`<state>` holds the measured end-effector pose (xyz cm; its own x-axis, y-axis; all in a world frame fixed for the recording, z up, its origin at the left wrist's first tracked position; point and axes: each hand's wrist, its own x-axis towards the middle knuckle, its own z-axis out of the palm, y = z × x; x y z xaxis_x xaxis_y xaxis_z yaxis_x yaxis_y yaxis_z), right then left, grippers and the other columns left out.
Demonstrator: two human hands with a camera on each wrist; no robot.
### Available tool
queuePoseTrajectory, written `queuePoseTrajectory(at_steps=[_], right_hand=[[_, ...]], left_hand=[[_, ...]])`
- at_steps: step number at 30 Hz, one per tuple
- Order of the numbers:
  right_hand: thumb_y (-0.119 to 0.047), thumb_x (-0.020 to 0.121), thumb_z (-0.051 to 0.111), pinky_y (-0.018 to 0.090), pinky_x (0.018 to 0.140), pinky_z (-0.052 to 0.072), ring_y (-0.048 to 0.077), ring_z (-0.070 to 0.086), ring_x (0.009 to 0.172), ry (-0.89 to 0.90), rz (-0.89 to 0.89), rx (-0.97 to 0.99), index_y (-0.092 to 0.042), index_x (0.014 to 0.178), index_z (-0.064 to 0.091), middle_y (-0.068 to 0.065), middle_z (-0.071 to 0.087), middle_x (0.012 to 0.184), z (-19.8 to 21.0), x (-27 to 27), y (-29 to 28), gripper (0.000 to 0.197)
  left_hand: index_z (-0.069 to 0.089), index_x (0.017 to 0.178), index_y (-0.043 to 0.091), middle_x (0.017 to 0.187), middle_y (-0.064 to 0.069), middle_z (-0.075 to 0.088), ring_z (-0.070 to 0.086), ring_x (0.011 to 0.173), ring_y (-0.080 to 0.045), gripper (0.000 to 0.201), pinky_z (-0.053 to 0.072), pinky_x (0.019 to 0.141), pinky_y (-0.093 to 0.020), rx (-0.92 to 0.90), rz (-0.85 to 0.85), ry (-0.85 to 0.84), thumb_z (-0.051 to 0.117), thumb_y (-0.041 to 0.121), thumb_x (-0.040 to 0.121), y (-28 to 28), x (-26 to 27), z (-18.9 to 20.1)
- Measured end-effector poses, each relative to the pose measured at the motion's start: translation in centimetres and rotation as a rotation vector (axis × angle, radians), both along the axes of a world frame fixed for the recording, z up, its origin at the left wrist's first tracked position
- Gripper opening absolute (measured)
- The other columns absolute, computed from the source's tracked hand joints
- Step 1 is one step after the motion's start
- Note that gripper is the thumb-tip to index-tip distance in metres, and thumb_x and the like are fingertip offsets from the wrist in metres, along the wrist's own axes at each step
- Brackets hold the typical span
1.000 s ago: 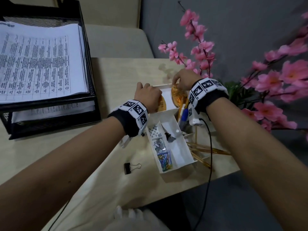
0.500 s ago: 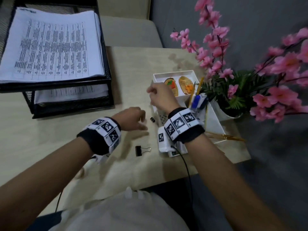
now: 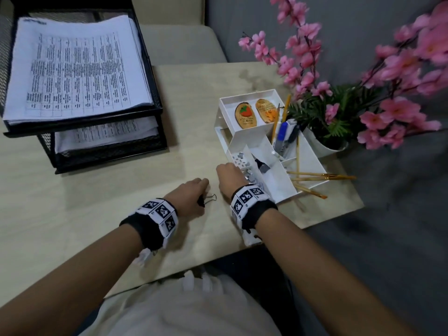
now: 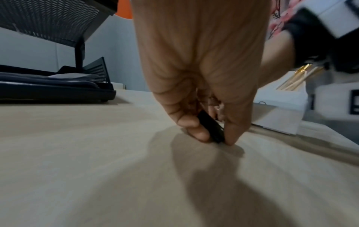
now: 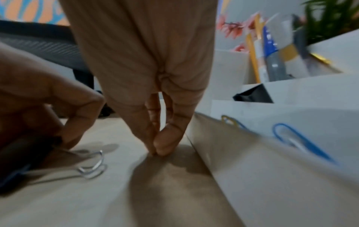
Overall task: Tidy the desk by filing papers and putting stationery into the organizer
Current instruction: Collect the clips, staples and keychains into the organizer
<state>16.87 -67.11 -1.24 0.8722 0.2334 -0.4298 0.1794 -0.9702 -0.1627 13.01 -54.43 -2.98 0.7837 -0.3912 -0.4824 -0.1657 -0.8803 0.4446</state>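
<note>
Pinching the black binder clip (image 3: pixel 201 201) on the desk (image 3: pixel 97 202) with your left hand (image 3: pixel 191 197), keep hold of its stiff, light body, not the springy wire loops, while your right hand (image 3: pixel 229 177) pinches something unseen beside the organizer (image 3: pixel 278 185).

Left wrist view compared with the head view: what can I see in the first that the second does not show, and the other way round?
Only the left wrist view shows the thumb and fingertips pinching the black body of the binder clip against the desk. Only the head view shows the paper trays, the flowers, the two oval tags and the clip's wire handles. Both show the left hand, the right hand, the desk and the white organizer.
</note>
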Motion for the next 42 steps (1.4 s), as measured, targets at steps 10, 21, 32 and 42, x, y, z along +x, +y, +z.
queuePoseTrajectory(at_steps=[10, 21, 32, 42], right_hand=[[0.007, 0.082, 0.047, 0.035, 0.083, 0.051, 0.032, 0.061, 0.093, -0.362, -0.595, 0.395, 0.0, 0.083, 0.067, 0.019, 0.067, 0.094, 4.2, -1.8, -8.0, 0.021], [-0.002, 0.092, 0.044, 0.041, 0.083, 0.05, 0.034, 0.06, 0.105, -0.291, -0.446, 0.003, -0.002, 0.109, 0.059, 0.018, 0.062, 0.113, 3.9, -1.3, -8.5, 0.022], [-0.002, 0.088, 0.051, 0.038, 0.083, 0.048, 0.034, 0.059, 0.101, -0.362, -0.56, 0.317, -0.001, 0.098, 0.061, 0.021, 0.064, 0.105, 2.4, 0.7, -8.4, 0.014], [-0.006, 0.088, 0.054, 0.037, 0.081, 0.044, 0.034, 0.057, 0.101, -0.477, -0.62, 0.322, -0.004, 0.109, 0.06, 0.019, 0.06, 0.112, 2.0, 0.0, -8.6, 0.022]], left_hand=[[0.039, 0.09, 0.012, 0.087, -0.007, 0.057, 0.05, 0.08, -0.022, 0.036, 0.033, 0.068, -0.025, -0.412, 0.388, -0.169, 0.072, 0.009, 0.076, -3.1, 5.3, 4.8], [0.065, 0.097, 0.001, 0.097, -0.016, 0.071, 0.066, 0.094, -0.027, 0.017, 0.036, 0.073, -0.015, -0.456, 0.387, -0.196, 0.057, 0.0, 0.082, -7.3, 7.8, 6.5], [0.068, 0.093, 0.011, 0.102, -0.011, 0.063, 0.057, 0.1, -0.029, 0.012, 0.046, 0.074, -0.035, -0.304, 0.427, -0.37, 0.06, 0.011, 0.084, -8.8, 6.9, 5.3], [0.067, 0.083, 0.002, 0.094, -0.018, 0.07, 0.064, 0.09, -0.033, 0.017, 0.047, 0.08, -0.037, -0.11, 0.258, -0.405, 0.053, 0.011, 0.085, -12.6, 9.8, 3.8]])
